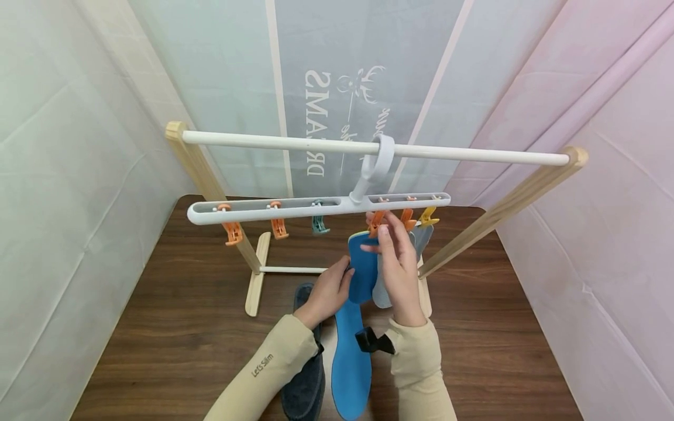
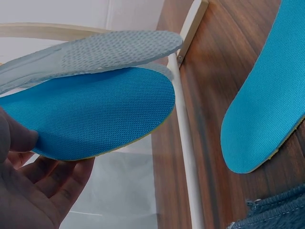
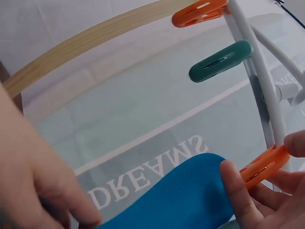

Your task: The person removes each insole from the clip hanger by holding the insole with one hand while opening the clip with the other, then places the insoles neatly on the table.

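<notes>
Below the white hanger (image 1: 274,209), the left hand (image 1: 326,292) pinches the raised blue insole (image 1: 363,276) by its side and the right hand (image 1: 400,268), fingers curled, grips the orange clip (image 1: 376,223) at the insole's upper end, best held straight until firmly caught.

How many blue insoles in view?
2: one blue mesh-topped insole held in the left hand; a second blue insole lying on the brown wood-grain table, right of the dark shoe.
</notes>
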{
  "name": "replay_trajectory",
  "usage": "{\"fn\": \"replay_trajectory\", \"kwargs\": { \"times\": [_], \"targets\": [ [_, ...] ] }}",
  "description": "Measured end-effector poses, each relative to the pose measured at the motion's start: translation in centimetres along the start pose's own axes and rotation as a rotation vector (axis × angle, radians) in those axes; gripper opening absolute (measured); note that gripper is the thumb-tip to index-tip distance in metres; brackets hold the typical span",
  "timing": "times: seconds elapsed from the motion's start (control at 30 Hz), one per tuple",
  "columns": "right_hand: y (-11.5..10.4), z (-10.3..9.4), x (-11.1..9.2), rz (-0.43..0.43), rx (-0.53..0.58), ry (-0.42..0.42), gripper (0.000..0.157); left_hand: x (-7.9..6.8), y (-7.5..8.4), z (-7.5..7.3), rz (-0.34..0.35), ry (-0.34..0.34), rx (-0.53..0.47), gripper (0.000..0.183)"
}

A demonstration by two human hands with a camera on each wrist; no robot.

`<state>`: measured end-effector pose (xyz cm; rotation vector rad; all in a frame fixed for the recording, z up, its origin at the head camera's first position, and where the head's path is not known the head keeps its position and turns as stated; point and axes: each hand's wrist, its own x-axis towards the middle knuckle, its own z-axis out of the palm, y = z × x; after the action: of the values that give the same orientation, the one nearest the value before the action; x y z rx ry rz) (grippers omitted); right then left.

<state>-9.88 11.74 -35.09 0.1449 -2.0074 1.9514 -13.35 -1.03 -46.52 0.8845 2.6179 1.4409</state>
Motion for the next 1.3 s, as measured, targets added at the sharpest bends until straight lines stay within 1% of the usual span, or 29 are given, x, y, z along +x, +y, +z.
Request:
{"fn": "replay_trajectory", "kwargs": {
  "times": [0.13,0.23,0.37,0.53,0.67,0.8,0.9,0.97,1.13,1.3],
  "targets": [
    [-0.1,0.0,0.2,-0.028,0.046,-0.056,0.041,-0.1,0.0,0.1,-0.006,-0.011,-0.007,0.011],
    [-0.1,-0.1,0.3,-0.041,0.071,-0.075,0.039,-0.2,0.0,0.1,-0.009,-0.016,-0.007,0.012],
    [-0.1,-0.1,0.4,-0.055,0.078,-0.084,0.039,-0.3,-0.1,0.0,-0.006,-0.018,-0.010,0.012],
    [-0.1,0.1,0.4,-0.074,0.076,-0.048,0.037,-0.6,0.0,0.1,-0.006,-0.020,-0.020,0.009],
    [-0.2,0.3,0.3,-0.052,0.105,-0.006,0.031,-1.0,0.0,0.1,-0.015,-0.020,-0.018,0.009],
    [-0.1,0.3,0.3,-0.039,0.147,0.026,0.029,-2.1,-0.2,0.2,-0.029,-0.025,0.002,0.013],
    [-0.1,0.3,0.3,-0.044,0.168,0.043,0.029,-3.0,-0.4,0.4,-0.044,-0.034,-0.020,0.013],
    [-0.1,0.3,0.4,-0.039,0.171,0.046,0.028,-3.5,-0.5,0.6,-0.062,-0.040,-0.057,0.012],
    [-0.2,0.3,0.4,-0.028,0.176,0.020,0.028,-4.5,-0.7,0.8,-0.116,-0.068,-0.136,0.017],
    [-0.2,0.2,0.4,-0.021,0.179,-0.002,0.034,-5.4,-1.1,1.2,-0.137,-0.086,-0.204,0.012]
  ]
}}
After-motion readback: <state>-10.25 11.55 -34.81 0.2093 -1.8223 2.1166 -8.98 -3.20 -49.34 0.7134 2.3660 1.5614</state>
